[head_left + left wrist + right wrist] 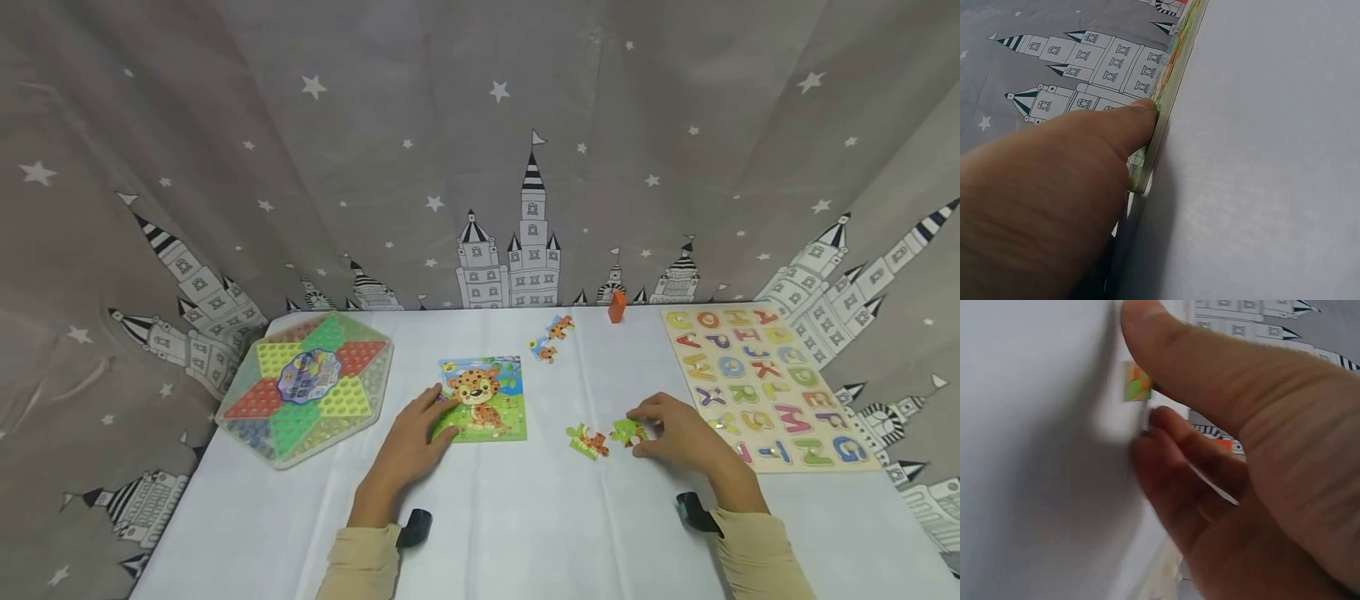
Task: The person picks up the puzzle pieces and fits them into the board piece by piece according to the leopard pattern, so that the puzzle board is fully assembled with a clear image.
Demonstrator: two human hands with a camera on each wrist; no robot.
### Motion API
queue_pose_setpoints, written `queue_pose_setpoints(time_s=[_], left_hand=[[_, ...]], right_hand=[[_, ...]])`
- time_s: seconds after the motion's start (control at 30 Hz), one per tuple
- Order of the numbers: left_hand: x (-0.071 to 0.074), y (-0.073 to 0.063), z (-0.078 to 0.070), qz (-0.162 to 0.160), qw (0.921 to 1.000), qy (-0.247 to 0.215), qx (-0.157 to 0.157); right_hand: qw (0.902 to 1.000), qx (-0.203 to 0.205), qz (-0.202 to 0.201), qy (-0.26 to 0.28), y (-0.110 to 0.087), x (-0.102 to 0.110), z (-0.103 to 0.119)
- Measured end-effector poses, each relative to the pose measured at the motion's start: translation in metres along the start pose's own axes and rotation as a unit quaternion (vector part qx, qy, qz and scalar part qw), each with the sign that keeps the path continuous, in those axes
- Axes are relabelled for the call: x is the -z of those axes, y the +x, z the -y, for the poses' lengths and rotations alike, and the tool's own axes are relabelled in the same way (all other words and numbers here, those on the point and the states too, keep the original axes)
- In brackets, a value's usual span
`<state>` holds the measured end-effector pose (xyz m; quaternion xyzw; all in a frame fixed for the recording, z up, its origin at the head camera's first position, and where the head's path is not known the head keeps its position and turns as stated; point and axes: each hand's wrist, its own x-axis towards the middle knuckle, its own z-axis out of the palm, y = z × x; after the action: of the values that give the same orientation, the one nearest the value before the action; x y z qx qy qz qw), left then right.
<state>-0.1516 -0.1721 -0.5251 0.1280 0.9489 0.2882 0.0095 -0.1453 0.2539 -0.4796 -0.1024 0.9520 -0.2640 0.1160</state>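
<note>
A square jigsaw board (489,417) with a spotted cub picture lies on the table, left of centre. My left hand (416,433) rests on its left side, the thumb on the near left corner; in the left wrist view this thumb (1138,122) lies over the board's edge (1159,134). My right hand (682,437) holds a green-and-orange puzzle piece (627,431) by its edges between thumb and fingers. In the right wrist view the thumb (1166,347) partly covers a green-and-orange patch (1137,381). Another puzzle piece (587,442) lies just left of the held one.
Two joined-looking puzzle pieces (551,339) lie behind the board. A hexagonal Chinese checkers set (303,387) is at the left, a wooden alphabet board (765,387) at the right. A small orange block (617,307) stands at the back edge before a grey castle-print curtain (480,167).
</note>
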Motion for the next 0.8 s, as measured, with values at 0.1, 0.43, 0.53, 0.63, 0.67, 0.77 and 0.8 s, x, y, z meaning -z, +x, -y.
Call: queue_pose_setpoints(time_s=[0.1,0.43,0.53,0.63,0.67,0.77,0.8], left_hand=[[0.000,0.000,0.002,-0.005,1.0000,0.000,-0.003],[0.001,-0.003,0.003,0.001,0.9998,0.016,-0.011],[0.002,-0.003,0.002,0.001,0.9997,0.021,-0.009],[0.001,-0.003,0.002,0.002,0.9997,0.023,-0.012],[0.001,-0.003,0.002,0.003,0.9997,0.022,-0.013],[0.000,-0.003,0.002,0.004,0.9997,0.019,-0.016],[0.000,-0.003,0.002,0.002,0.9997,0.020,-0.016]], right_hand=[[0.9998,-0.004,-0.021,-0.001,-0.002,-0.005,-0.003],[0.9921,0.016,0.015,0.124,0.003,0.009,0.000],[0.9836,0.039,0.022,0.175,0.012,0.008,0.015],[0.9778,0.039,0.016,0.205,0.024,-0.005,0.039],[0.9769,0.029,0.011,0.211,0.028,-0.012,0.048],[0.9741,-0.006,-0.017,0.225,0.041,-0.034,0.076],[0.9729,-0.015,-0.027,0.229,0.046,-0.042,0.084]])
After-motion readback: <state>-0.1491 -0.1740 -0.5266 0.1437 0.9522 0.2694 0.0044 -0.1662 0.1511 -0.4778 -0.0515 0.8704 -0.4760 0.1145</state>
